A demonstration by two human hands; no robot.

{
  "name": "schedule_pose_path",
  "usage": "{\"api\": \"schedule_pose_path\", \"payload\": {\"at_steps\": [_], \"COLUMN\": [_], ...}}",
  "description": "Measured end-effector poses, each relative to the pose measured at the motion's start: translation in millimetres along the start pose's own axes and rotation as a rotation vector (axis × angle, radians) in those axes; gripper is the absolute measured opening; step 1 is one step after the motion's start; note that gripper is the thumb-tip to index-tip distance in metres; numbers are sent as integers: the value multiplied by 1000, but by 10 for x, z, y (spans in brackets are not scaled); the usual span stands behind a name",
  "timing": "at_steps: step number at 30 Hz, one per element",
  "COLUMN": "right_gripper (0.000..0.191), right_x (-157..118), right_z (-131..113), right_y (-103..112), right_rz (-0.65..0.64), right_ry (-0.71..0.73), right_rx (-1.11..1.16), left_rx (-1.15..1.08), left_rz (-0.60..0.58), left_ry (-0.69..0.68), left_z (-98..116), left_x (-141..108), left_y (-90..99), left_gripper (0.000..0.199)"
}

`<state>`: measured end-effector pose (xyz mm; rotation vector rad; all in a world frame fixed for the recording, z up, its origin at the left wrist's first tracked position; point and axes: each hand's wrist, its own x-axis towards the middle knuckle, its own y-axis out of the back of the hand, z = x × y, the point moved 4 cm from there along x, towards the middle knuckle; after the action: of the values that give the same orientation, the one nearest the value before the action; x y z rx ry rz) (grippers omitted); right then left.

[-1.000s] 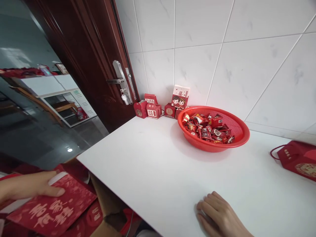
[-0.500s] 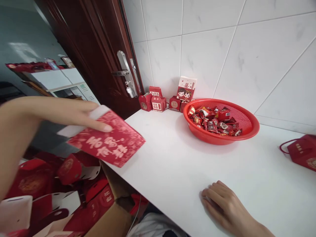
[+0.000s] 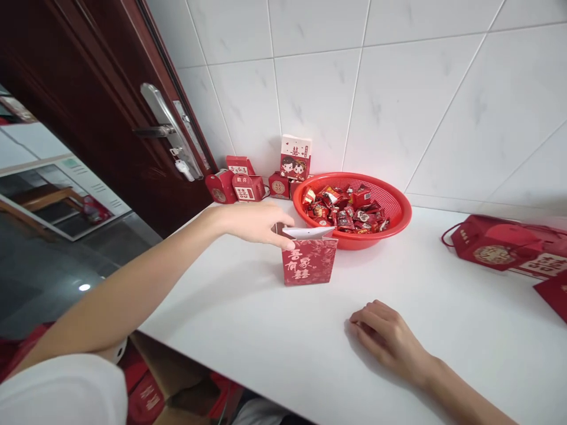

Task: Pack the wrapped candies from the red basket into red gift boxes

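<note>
A red paper box [image 3: 310,262] with pale characters stands upright on the white table [image 3: 266,336], its top open. My left hand [image 3: 261,224] grips its upper left edge, the thumb on the front face. Just behind the box is a red plastic basket [image 3: 401,221] holding many wrapped candies [image 3: 343,209]. My right hand [image 3: 387,330] rests on the table at the right front, fingers curled together; nothing shows in it.
Small red boxes [image 3: 248,189] and a box with two cartoon figures [image 3: 295,159] stand against the tiled wall. More red boxes [image 3: 491,245] lie at the right. A cardboard carton [image 3: 162,366] is below the table's front left edge, near a dark door [image 3: 101,118].
My left hand has brought the red box from over the carton to the table, where it now stands upright. The view has turned right. My right hand remains curled on the table.
</note>
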<state>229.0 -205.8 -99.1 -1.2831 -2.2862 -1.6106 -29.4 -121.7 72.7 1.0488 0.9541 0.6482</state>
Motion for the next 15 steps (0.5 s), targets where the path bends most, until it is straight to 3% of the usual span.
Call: {"api": "schedule_pose_path", "payload": {"at_steps": [5,9,15], "right_gripper": [13,16,29], "right_x": [50,143,531], "right_z": [27,45,-13], "right_y": [83,235,524], "right_rz": [154,281,455], "right_ry": [-10,-9,53], "right_rx": [-9,-73,-114], "left_rx": [-242,-538,-732], "left_rz": [215,335,336], "left_ry": [-94,-91,-188], "left_z": [-165,-199,-88], "left_x": [-8,84,282], "left_y": [-165,-324,-456], "left_gripper": [36,43,49]}}
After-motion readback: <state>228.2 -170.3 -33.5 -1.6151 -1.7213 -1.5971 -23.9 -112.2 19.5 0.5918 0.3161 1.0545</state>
